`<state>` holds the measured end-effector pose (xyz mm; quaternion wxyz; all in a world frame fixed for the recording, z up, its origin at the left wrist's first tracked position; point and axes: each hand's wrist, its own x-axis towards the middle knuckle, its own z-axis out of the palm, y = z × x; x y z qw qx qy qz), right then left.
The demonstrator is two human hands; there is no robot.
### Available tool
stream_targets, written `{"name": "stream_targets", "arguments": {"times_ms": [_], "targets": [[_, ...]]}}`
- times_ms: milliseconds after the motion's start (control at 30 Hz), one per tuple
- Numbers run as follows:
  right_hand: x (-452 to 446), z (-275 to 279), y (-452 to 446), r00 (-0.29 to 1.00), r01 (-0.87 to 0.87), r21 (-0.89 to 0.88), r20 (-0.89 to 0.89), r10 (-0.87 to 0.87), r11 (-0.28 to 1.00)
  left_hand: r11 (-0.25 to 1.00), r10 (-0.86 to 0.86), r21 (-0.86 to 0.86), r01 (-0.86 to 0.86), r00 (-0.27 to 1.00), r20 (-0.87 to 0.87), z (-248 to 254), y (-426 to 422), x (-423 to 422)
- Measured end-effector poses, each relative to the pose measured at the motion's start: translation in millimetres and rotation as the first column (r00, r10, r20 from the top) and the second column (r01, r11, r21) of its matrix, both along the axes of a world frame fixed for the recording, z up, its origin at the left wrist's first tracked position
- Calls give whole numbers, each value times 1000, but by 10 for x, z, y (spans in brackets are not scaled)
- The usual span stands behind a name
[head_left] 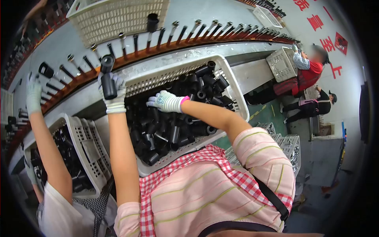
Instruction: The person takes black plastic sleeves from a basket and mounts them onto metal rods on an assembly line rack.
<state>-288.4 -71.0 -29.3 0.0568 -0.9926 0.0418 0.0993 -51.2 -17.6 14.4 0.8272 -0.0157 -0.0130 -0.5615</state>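
Note:
My left hand (113, 94), in a white knit glove, is closed around a black plastic sleeve (109, 87) at the front edge of the rack. Just above that sleeve, a second black sleeve (107, 63) stands by the row of rods; whether it is on a rod or touches my hand, I cannot tell. My right hand (167, 101), gloved too, lies over the black sleeves (158, 130) in the white basket (233, 83). Its fingers stretch to the left, and I see nothing held in them.
A long rack (150, 51) of upright rods with metal or black tops curves across the bench. At left, a co-worker's gloved hand (34, 93) reaches to it beside another basket (87, 150). A cream basket (118, 19) stands behind. Two people work at far right.

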Motion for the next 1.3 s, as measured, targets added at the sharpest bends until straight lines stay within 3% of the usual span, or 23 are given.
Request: {"name": "stream_targets", "arguments": {"times_ms": [33,100,167,233,300,367,400,433,533,567,600,633,700,733,767,833,900,967,1033,1167,1233,1267,1300], "targets": [[10,-8,-27,996,95,62,-9,-94,994,998,21,66,-20,1000,-15,60,34,-35],[45,-14,-76,981,138,-161,-112,-157,977,999,20,30,-19,999,-30,128,61,-80],[7,20,-218,980,136,-91,-137,-148,987,989,2,-149,2,999,32,-38,34,-37],[-94,320,-295,960,164,174,199,-197,971,989,15,-151,-7,998,53,-47,14,-8],[-121,957,-385,908,137,399,315,-276,907,990,31,-139,-21,997,67,-68,7,-4],[-179,1357,-630,691,122,496,579,-433,859,986,-17,-168,21,1000,25,-50,11,5],[-202,1876,-742,748,398,118,532,-396,910,988,6,-156,-2,1000,26,41,25,-42],[-343,1582,-1175,376,217,519,737,-562,826,988,3,-154,1,1000,24,70,32,-63],[-545,2145,-1676,110,589,546,676,-728,596,994,46,-97,-41,998,46,71,25,-58],[-671,2008,-2138,145,747,289,808,-571,598,994,17,-110,-12,999,43,25,17,-37],[-726,1998,-2364,192,754,239,810,-553,612,992,-13,-122,18,999,40,2,16,-17],[-700,1928,-2475,193,752,241,809,-555,613,993,-9,-119,14,999,41,37,16,-27],[-626,1766,-2618,359,842,124,597,-717,525,995,35,-99,-30,998,48,79,33,-54],[-571,1696,-2668,241,865,248,557,-795,436,997,-15,-81,17,1000,19,70,39,-37],[-529,1697,-2766,239,859,275,531,-813,432,997,-10,-76,12,1000,16,56,33,-33],[-404,1706,-2688,305,802,267,586,-751,534,997,9,-82,-4,998,59,32,37,-27],[-271,1688,-2552,609,689,-134,640,-469,712,995,19,-96,-14,999,48,4,26,-13],[-221,1664,-2404,676,627,-146,590,-441,766,998,-8,-58,10,1000,28,-41,23,11],[-213,1616,-2217,467,633,303,585,-663,713,998,-14,-56,14,1000,-7,56,42,-31],[12,1558,-2187,548,500,285,627,-554,818,1000,13,-16,-12,998,55,47,20,-26],[265,1666,-2124,550,300,468,627,-551,831,998,-8,-54,11,998,59,-68,14,-5],[355,1756,-2027,659,481,102,614,-436,871,995,-20,-95,27,997,74,-118,13,15],[456,1980,-1761,741,480,-7,538,-401,877,989,-30,-138,42,996,90,-128,-12,32]]}}
